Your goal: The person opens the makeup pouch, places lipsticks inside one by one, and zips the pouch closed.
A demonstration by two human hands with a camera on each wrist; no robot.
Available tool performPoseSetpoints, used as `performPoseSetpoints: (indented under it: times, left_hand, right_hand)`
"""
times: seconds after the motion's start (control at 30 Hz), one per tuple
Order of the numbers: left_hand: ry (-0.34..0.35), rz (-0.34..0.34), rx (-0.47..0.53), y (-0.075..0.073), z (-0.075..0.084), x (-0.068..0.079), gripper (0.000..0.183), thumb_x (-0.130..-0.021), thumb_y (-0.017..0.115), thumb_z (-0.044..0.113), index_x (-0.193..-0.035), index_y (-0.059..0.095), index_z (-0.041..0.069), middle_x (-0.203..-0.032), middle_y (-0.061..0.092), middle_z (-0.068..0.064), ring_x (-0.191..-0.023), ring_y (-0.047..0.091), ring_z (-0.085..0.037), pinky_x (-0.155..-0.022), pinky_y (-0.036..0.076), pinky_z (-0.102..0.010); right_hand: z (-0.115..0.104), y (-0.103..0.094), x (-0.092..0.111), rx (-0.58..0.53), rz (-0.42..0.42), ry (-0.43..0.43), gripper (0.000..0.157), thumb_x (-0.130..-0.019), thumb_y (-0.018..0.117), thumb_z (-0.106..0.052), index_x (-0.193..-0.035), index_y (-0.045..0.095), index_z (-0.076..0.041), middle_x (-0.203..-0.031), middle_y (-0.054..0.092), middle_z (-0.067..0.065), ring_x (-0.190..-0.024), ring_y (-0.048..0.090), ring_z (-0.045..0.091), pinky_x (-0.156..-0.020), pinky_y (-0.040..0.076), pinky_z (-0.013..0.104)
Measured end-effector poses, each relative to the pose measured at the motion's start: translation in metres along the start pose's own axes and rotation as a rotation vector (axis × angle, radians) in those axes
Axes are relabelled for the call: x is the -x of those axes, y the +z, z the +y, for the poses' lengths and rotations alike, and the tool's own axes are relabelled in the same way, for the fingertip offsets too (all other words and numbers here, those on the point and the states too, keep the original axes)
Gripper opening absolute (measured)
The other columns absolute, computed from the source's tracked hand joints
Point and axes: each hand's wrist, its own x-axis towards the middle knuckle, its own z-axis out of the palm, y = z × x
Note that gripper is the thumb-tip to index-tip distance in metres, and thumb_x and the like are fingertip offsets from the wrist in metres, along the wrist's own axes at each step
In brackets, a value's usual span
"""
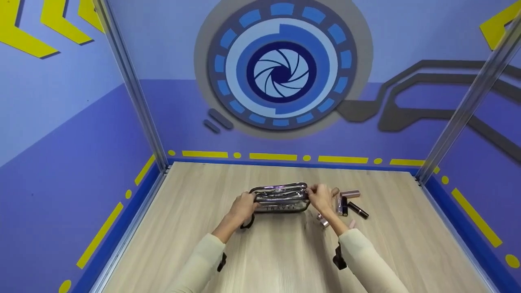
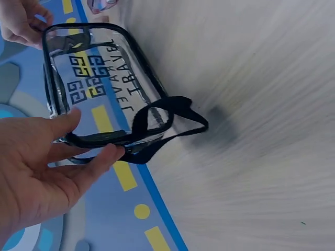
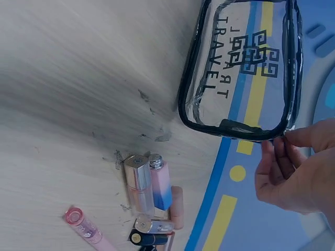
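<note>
A clear travel pouch (image 1: 281, 199) with black piping and the word TRAVEL stands on the table, held at both ends. My left hand (image 1: 243, 207) grips its left end; in the left wrist view the thumb and fingers (image 2: 102, 157) lie around the corner beside a black strap loop (image 2: 178, 117). At the upper right corner my right hand (image 1: 321, 198) pinches the edge, as the right wrist view shows with the thumb and fingertips (image 3: 280, 144) together. Whether a zipper pull is between them is hidden. Through the see-through walls (image 3: 246, 68) only the background shows.
Right of the pouch lie several cosmetics: a black tube (image 1: 358, 210), a rose-coloured box-like stick (image 1: 350, 194), a pink-and-blue bottle (image 3: 160, 183), a clear bottle with a silver cap (image 3: 137, 180) and a pink tube (image 3: 88, 230). Walls (image 1: 260, 142) enclose the wooden table (image 1: 195, 183).
</note>
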Motion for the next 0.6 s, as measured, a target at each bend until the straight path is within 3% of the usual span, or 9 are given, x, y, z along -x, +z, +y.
performPoseSetpoints:
  times: [0.1,0.2,0.43,0.5,0.6]
  left_hand:
    - [0.055,0.038,-0.009,0.003,-0.009,0.000,0.021,-0.102,0.061,0.009,-0.116,0.070,-0.005,-0.107,0.072,-0.021,-0.098,0.073,-0.032,-0.080,0.061,-0.042]
    - [0.107,0.067,-0.024,0.003,-0.017,-0.001,0.017,-0.102,0.059,0.007,-0.108,0.072,-0.003,-0.098,0.073,-0.017,-0.087,0.072,-0.027,-0.072,0.060,-0.038]
    - [0.132,0.045,0.043,0.000,-0.027,-0.006,0.016,-0.102,0.058,0.004,-0.099,0.072,-0.001,-0.091,0.074,-0.013,-0.075,0.064,-0.015,-0.063,0.054,-0.032]
    - [0.122,0.030,0.063,0.000,-0.028,-0.007,0.016,-0.103,0.057,0.005,-0.098,0.072,-0.001,-0.089,0.073,-0.012,-0.071,0.059,-0.013,-0.061,0.050,-0.030]
    - [0.106,0.011,0.087,-0.001,-0.027,-0.009,0.017,-0.103,0.056,0.006,-0.101,0.072,-0.002,-0.087,0.071,-0.011,-0.067,0.052,-0.011,-0.058,0.044,-0.027]
  right_hand:
    - [0.000,0.001,0.002,0.011,0.013,-0.042,0.010,-0.090,0.070,0.000,-0.086,0.077,0.006,-0.081,0.076,0.021,-0.080,0.071,0.041,-0.093,0.042,0.057]
    - [0.001,0.000,0.001,0.034,-0.007,-0.046,0.011,-0.090,0.070,-0.002,-0.086,0.077,0.006,-0.081,0.076,0.020,-0.079,0.071,0.039,-0.091,0.043,0.057]
    - [0.013,-0.008,-0.003,-0.007,-0.103,0.072,0.017,-0.091,0.070,-0.003,-0.077,0.075,0.005,-0.072,0.074,0.016,-0.081,0.068,0.037,-0.091,0.042,0.050]
    - [0.018,-0.009,-0.002,-0.025,-0.123,0.121,0.019,-0.091,0.070,-0.004,-0.074,0.074,0.005,-0.079,0.073,0.023,-0.089,0.063,0.039,-0.090,0.041,0.045]
    - [0.025,-0.008,0.000,-0.118,-0.155,0.219,0.017,-0.089,0.069,0.001,-0.074,0.068,0.009,-0.112,0.053,0.039,-0.090,0.057,0.029,-0.079,0.048,0.032]
